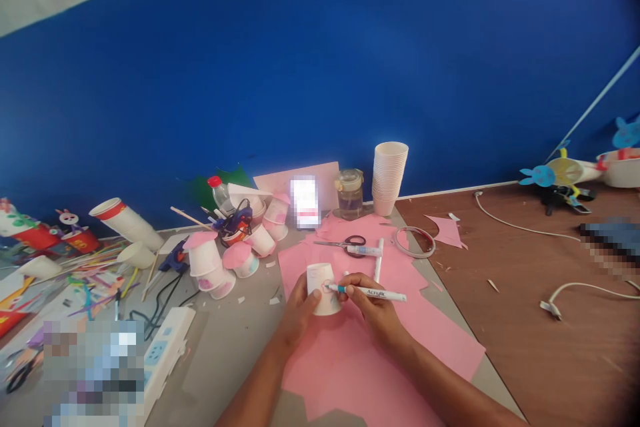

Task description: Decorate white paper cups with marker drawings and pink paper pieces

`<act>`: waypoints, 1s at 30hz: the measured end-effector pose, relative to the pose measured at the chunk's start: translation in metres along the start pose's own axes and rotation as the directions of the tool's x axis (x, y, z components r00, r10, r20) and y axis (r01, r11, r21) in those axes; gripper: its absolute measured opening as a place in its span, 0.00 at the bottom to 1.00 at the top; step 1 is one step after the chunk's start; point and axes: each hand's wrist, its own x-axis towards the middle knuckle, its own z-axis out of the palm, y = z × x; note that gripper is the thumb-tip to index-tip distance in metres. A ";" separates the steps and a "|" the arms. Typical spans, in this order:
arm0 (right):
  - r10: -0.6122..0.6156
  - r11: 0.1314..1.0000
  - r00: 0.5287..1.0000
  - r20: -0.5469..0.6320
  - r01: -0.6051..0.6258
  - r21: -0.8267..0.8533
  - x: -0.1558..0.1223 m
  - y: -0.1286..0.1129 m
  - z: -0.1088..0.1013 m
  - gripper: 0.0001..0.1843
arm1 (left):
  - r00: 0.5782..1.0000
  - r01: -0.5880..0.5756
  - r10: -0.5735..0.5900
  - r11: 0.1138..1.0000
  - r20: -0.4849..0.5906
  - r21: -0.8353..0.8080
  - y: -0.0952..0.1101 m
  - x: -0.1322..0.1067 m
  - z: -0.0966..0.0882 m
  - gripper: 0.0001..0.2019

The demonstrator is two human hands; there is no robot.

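An upside-down white paper cup [326,303] stands over pink paper [425,340], steadied by my left hand [299,307], whose fingers wrap its left side. My right hand [371,303] grips a white acrylic marker [393,295] with a blue-green collar. The marker's tip meets the cup's front, beside a small reddish drawn outline. Behind the cup lie black-handled scissors [354,245], a capped marker [365,251] and another white marker [379,260] on the paper.
A tall stack of paper cups [389,180], a lidded jar [350,195] and a phone [305,201] stand along the blue wall. Pink-topped cups [205,257], a glue gun [175,257] and a power strip [167,347] are at left. A tape ring [415,242] lies right.
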 end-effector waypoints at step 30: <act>0.058 0.993 0.998 -0.007 -0.057 0.100 0.007 0.005 -0.008 0.13 | 0.999 0.026 -0.026 0.999 -0.035 -0.019 -0.002 0.001 -0.002 0.20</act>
